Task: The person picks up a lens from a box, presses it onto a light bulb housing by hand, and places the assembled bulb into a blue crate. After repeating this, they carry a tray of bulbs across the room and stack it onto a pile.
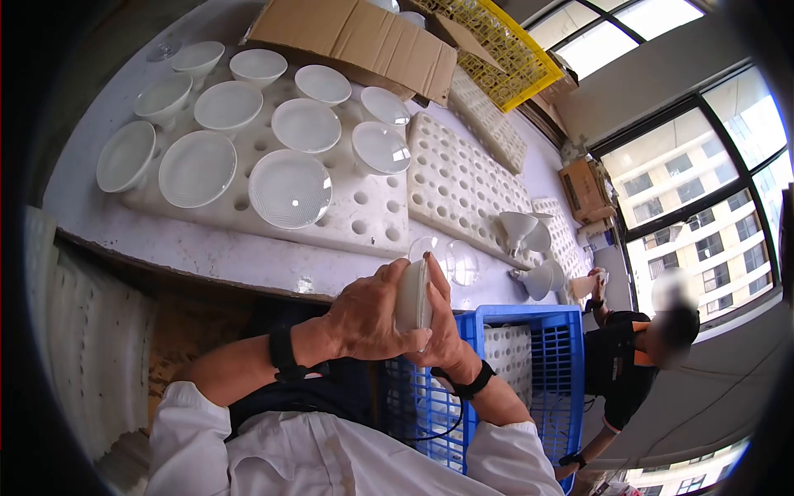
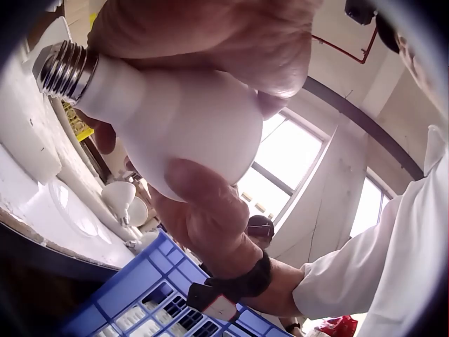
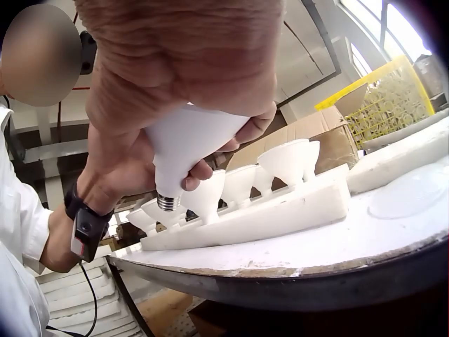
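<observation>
Both hands hold one white reflector light bulb (image 1: 411, 299) in front of the body, just off the table's front edge. My left hand (image 1: 364, 314) grips it from the left, and my right hand (image 1: 445, 324) clasps the other side. In the left wrist view, the bulb's metal screw base (image 2: 66, 70) sticks out beyond the fingers. The right wrist view shows the bulb (image 3: 186, 144) with its screw base (image 3: 168, 203) downward and its wide face hidden under the right palm.
A white foam board (image 1: 364, 211) holds several reflector bulbs. Clear lens covers (image 1: 457, 263) lie on the table near loose bulbs (image 1: 538, 279). A blue crate (image 1: 517, 312) stands right, a cardboard box (image 1: 356, 41) and yellow crate (image 1: 517, 50) behind. Another person (image 1: 633, 364) is at right.
</observation>
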`<state>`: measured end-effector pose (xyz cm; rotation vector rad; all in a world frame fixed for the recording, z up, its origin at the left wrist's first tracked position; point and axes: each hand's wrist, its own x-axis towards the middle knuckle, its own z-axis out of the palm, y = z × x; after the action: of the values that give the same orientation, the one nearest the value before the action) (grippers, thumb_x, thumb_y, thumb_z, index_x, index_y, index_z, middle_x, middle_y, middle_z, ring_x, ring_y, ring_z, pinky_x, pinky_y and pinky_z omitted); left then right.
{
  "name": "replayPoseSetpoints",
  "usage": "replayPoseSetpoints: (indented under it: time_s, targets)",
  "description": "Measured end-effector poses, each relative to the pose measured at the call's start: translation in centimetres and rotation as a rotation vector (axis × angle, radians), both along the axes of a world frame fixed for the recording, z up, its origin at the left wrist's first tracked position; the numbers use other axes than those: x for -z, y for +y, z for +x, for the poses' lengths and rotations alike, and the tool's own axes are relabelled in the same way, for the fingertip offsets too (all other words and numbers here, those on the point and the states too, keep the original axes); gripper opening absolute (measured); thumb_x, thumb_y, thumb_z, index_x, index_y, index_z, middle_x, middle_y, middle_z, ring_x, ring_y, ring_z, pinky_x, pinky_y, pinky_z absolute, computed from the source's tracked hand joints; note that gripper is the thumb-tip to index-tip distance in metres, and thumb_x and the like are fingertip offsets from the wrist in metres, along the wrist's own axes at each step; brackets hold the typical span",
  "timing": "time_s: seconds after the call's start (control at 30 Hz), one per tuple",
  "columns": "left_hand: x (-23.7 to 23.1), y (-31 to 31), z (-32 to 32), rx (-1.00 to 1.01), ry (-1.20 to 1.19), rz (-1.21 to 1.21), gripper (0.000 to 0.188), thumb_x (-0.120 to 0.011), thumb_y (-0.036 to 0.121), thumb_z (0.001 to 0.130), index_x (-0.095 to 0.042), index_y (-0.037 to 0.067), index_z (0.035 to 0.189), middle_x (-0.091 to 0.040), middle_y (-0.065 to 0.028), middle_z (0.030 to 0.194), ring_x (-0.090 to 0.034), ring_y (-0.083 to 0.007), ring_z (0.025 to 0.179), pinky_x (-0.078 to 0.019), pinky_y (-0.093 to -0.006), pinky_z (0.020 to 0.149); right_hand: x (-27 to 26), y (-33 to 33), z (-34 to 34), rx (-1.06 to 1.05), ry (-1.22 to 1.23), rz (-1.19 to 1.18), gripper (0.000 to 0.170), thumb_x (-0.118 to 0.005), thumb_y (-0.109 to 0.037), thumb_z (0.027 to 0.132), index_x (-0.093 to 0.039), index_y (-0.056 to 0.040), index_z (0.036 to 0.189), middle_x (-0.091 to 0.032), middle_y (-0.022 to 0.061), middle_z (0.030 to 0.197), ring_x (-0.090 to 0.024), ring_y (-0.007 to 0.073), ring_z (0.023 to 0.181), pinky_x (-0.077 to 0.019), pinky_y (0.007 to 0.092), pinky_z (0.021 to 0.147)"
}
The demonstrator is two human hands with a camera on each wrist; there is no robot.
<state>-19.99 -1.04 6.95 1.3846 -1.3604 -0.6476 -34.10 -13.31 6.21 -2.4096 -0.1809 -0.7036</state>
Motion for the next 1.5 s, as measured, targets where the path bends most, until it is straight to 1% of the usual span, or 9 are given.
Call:
replayPoseSetpoints:
  time_s: [0.3, 0.43, 0.63, 0.83, 0.9, 1.03, 1.17, 1.23, 1.5]
  targets:
    - [0.5, 0.6, 0.0, -0.018, -0.109, -0.088, 0.085, -0.061, 0.042, 0.069, -0.027, -0.009, 0.128, -0.048, -0.0312, 0.115, -0.057, -0.043, 0.097, -0.0479, -0.0435, 0.084, 0.2, 0.8, -0.3, -0.015, -0.045, -0.019, 0.092, -0.074, -0.014, 0.067, -0.023, -0.0184, 0.143, -0.012, 0.0322, 0.145, -0.02, 0.0494, 0.133, -0.0289, 0.0544, 0.104]
    - [1.6, -0.2, 1.4, 0.15, 0.227, -0.126, 0.083, -0.061, 0.029, 0.072, -0.022, -0.004, 0.137, -0.047, -0.0235, 0.122, -0.05, -0.0312, 0.113, -0.0421, -0.0383, 0.095, -2.4, 0.1, 0.5, 0.082, 0.076, -0.245, 0.101, -0.081, -0.014, 0.06, -0.024, -0.0175, 0.143, -0.012, 0.0327, 0.144, -0.02, 0.0495, 0.133, -0.0279, 0.0546, 0.104]
    - [2.8, 0.6, 2.2, 0.561, 1.489, 0.005, 0.076, -0.056, 0.008, 0.068, -0.029, 0.005, 0.139, -0.047, -0.0132, 0.126, -0.051, -0.0231, 0.115, -0.0454, -0.0382, 0.096, -4.7, 0.5, 0.5, 0.215, -0.046, -0.133, 0.126, -0.091, -0.016, 0.045, -0.017, -0.0177, 0.146, -0.009, 0.0318, 0.146, -0.021, 0.0474, 0.134, -0.0321, 0.051, 0.103]
    - [5.1, 0.5, 1.1, 0.623, 1.558, -0.014, 0.062, -0.055, 0.036, 0.088, -0.034, 0.002, 0.135, -0.052, -0.0191, 0.124, -0.058, -0.0321, 0.107, -0.0549, -0.0441, 0.081, -6.5, 3.4, 0.7, 0.228, 0.017, -0.09, 0.119, -0.088, -0.014, 0.052, -0.014, -0.0005, 0.144, -0.034, 0.0229, 0.141, -0.036, 0.0399, 0.128, -0.0364, 0.0442, 0.102]
    - [7.1, 0.0, 1.1, 0.845, 1.789, -0.089, 0.057, -0.052, 0.034, 0.089, -0.036, 0.002, 0.134, -0.054, -0.0193, 0.121, -0.058, -0.0322, 0.107, -0.0546, -0.0454, 0.081, -6.7, 3.9, 0.7, 0.246, 0.107, -0.208, 0.124, -0.09, -0.016, 0.051, -0.01, -0.0048, 0.145, -0.038, 0.0232, 0.139, -0.041, 0.0368, 0.125, -0.0496, 0.0377, 0.081]
    - [8.4, 0.6, 1.5, 1.033, 1.774, -0.082, 0.055, -0.056, 0.031, 0.086, -0.04, 0.002, 0.131, -0.055, -0.018, 0.12, -0.057, -0.0312, 0.108, -0.0524, -0.0465, 0.085, -5.8, 4.7, -0.1, 0.231, 0.092, -0.298, 0.103, -0.085, -0.016, 0.059, -0.025, -0.0021, 0.142, -0.04, 0.0179, 0.138, -0.04, 0.036, 0.125, -0.045, 0.0365, 0.094]
    - [6.2, 2.8, 1.2, 0.36, 1.399, -0.006, 0.058, -0.068, 0.024, 0.075, -0.046, 0.003, 0.125, -0.057, -0.0121, 0.116, -0.058, -0.0245, 0.106, -0.047, -0.0405, 0.093, -5.3, 6.0, -1.5, 0.209, 0.23, 0.039, 0.089, -0.078, -0.019, 0.072, -0.025, -0.0022, 0.143, -0.044, 0.0161, 0.136, -0.044, 0.0286, 0.123, -0.0417, 0.0346, 0.097]
    - [5.9, 3.6, 0.5, 0.255, 1.154, -0.022, 0.056, -0.07, 0.014, 0.075, -0.047, 0.004, 0.125, -0.057, -0.0091, 0.114, -0.058, -0.0212, 0.101, -0.0472, -0.0361, 0.091, -3.8, 6.2, -1.1, 0.243, 0.372, 0.738, 0.076, -0.07, -0.023, 0.083, -0.028, -0.0024, 0.142, -0.05, 0.0121, 0.13, -0.048, 0.0195, 0.118, -0.0402, 0.0321, 0.097]
    - [1.5, -0.9, 3.2, -0.119, 0.74, -0.134, 0.04, -0.07, 0.005, 0.076, -0.056, -0.002, 0.113, -0.063, -0.0094, 0.102, -0.061, -0.0186, 0.091, -0.0508, -0.0315, 0.081, -3.1, 1.2, 4.3, 0.277, 0.131, 0.956, 0.045, -0.064, -0.01, 0.084, -0.051, 0.0033, 0.125, -0.063, 0.0102, 0.108, -0.059, 0.0153, 0.097, -0.0472, 0.0285, 0.087]
